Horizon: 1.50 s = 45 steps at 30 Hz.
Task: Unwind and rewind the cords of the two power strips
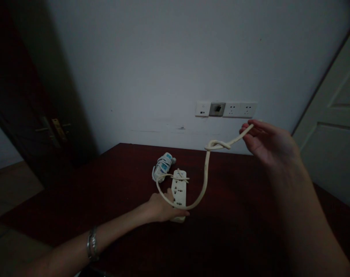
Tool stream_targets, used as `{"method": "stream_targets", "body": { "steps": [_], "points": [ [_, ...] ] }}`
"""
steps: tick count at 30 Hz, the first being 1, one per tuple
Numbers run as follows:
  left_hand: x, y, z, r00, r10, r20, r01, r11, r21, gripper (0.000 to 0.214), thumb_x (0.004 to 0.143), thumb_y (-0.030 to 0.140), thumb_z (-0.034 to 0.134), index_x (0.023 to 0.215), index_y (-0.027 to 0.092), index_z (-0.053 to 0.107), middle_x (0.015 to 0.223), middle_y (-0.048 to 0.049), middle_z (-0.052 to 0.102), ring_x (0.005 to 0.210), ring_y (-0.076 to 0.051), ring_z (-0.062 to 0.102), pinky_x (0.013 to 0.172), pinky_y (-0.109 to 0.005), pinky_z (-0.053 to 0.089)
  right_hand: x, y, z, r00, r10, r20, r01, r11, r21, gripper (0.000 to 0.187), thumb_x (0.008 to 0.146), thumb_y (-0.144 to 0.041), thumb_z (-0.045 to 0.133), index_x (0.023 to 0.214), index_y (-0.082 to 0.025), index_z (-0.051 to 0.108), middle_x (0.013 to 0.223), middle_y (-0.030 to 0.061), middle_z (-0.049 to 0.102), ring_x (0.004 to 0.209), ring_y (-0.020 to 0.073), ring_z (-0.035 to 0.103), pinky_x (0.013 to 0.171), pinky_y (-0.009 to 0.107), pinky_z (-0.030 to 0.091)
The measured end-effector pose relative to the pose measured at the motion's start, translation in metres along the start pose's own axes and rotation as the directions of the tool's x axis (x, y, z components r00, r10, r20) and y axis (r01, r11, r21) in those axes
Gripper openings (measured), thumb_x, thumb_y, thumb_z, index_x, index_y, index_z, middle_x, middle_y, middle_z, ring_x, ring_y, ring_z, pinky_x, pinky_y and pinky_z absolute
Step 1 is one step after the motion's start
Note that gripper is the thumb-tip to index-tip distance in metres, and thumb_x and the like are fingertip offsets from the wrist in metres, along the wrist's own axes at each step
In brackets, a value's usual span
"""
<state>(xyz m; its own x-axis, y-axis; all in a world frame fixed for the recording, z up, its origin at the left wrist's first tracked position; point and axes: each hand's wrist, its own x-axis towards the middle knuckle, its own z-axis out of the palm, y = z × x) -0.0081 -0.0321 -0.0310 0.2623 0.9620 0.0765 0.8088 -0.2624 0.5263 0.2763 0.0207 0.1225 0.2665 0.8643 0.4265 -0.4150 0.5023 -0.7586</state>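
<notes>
My left hand (159, 207) is closed around the near part of a white power strip (179, 190) on the dark red table. From the strip's far end a cream power cord (204, 181) loops forward over the strip and up to the right, with a loose knot in it near the wall. My right hand (264, 142), raised above the table, pinches the cord beyond the knot. The cord's plug end is hidden by that hand. Just left of the strip's far end lies a second white power strip (163, 166) with blue labels, wrapped in its own cord.
The dark red table (114, 192) stands against a pale wall. A row of wall sockets and switches (240, 110) is above its back edge. A dark door with a brass handle (59, 129) is at left, a white door (336, 127) at right.
</notes>
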Motion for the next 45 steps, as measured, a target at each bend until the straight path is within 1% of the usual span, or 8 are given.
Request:
{"method": "stream_targets", "body": {
  "steps": [3,8,12,18,28,36,40,45],
  "points": [
    [0.004,-0.007,0.009,0.999,-0.036,0.023,0.037,0.999,-0.031,0.062,0.048,0.068,0.066,0.081,0.019,0.049,0.058,-0.0018,0.052,0.046,-0.020,0.055,0.044,-0.027,0.038,-0.004,-0.002,0.005,0.991,0.133,-0.007,-0.133,0.991,-0.012,0.014,0.077,-0.010,0.051,0.067,-0.014,0.060,0.067,0.0043,0.061,0.062,0.0097,0.061,0.050,0.017,0.052],
    [0.009,-0.011,0.010,0.958,-0.070,0.278,0.131,0.969,-0.208,0.067,0.055,0.063,0.065,0.097,0.016,0.043,0.045,0.0071,0.044,0.019,-0.015,0.039,0.025,-0.023,0.027,-0.004,0.000,0.005,0.987,0.159,0.026,-0.158,0.987,-0.034,0.015,0.078,-0.012,0.050,0.069,-0.014,0.062,0.067,0.0043,0.061,0.060,0.0093,0.060,0.049,0.018,0.051],
    [0.011,-0.002,0.002,0.907,-0.036,0.421,0.129,0.972,-0.195,0.060,0.066,0.058,0.059,0.102,0.013,0.044,0.042,0.0049,0.047,0.024,-0.016,0.046,0.025,-0.021,0.032,0.002,0.004,-0.004,0.979,0.157,0.126,-0.153,0.987,-0.041,0.011,0.076,-0.014,0.053,0.071,-0.015,0.063,0.069,0.0051,0.062,0.062,0.0105,0.061,0.051,0.018,0.053],
    [0.011,0.004,-0.007,0.826,-0.214,0.521,0.279,0.959,-0.048,0.066,0.070,0.052,0.057,0.112,0.005,0.037,0.051,-0.0014,0.054,0.036,-0.020,0.056,0.030,-0.026,0.044,0.000,0.004,-0.003,0.966,0.222,0.131,-0.223,0.975,-0.005,0.010,0.072,-0.013,0.055,0.071,-0.018,0.064,0.069,0.0034,0.064,0.065,0.0118,0.062,0.052,0.017,0.055],
    [-0.020,0.010,-0.020,0.888,-0.033,0.458,0.322,0.757,-0.569,0.043,0.075,0.036,0.056,0.107,0.015,0.035,0.070,0.0013,0.053,0.043,-0.011,0.055,0.038,-0.023,0.048,-0.006,-0.008,0.000,0.956,0.282,-0.085,-0.275,0.958,0.086,0.021,0.079,-0.005,0.042,0.074,-0.008,0.063,0.060,0.0047,0.058,0.053,0.0086,0.059,0.045,0.012,0.051],
    [-0.004,0.005,-0.044,0.949,0.278,0.149,-0.027,0.540,-0.841,0.060,0.072,0.043,0.058,0.119,0.016,0.032,0.076,-0.0016,0.054,0.051,-0.013,0.058,0.046,-0.030,0.053,0.008,0.004,-0.030,0.941,0.338,0.021,-0.334,0.936,-0.109,0.027,0.080,-0.003,0.039,0.084,-0.007,0.065,0.061,0.0041,0.055,0.044,0.0060,0.053,0.043,0.011,0.049],
    [0.024,0.001,-0.070,0.888,0.459,0.002,-0.265,0.516,-0.814,0.071,0.067,0.043,0.060,0.125,0.016,0.029,0.089,-0.0077,0.057,0.062,-0.015,0.059,0.051,-0.030,0.052,0.014,0.026,-0.046,0.898,0.439,0.023,-0.400,0.838,-0.372,0.024,0.080,-0.001,0.042,0.083,-0.009,0.065,0.057,0.0047,0.056,0.045,0.0107,0.056,0.043,0.016,0.051],
    [0.048,0.013,-0.105,0.754,0.654,-0.056,-0.607,0.662,-0.439,0.075,0.061,0.045,0.062,0.124,0.011,0.039,0.110,-0.0152,0.055,0.095,-0.024,0.055,0.078,-0.036,0.047,0.024,0.063,-0.055,0.907,0.411,-0.090,-0.407,0.807,-0.428,0.020,0.076,0.006,0.046,0.073,-0.011,0.058,0.064,0.0082,0.062,0.057,0.0157,0.063,0.051,0.023,0.056]
  ]
}}
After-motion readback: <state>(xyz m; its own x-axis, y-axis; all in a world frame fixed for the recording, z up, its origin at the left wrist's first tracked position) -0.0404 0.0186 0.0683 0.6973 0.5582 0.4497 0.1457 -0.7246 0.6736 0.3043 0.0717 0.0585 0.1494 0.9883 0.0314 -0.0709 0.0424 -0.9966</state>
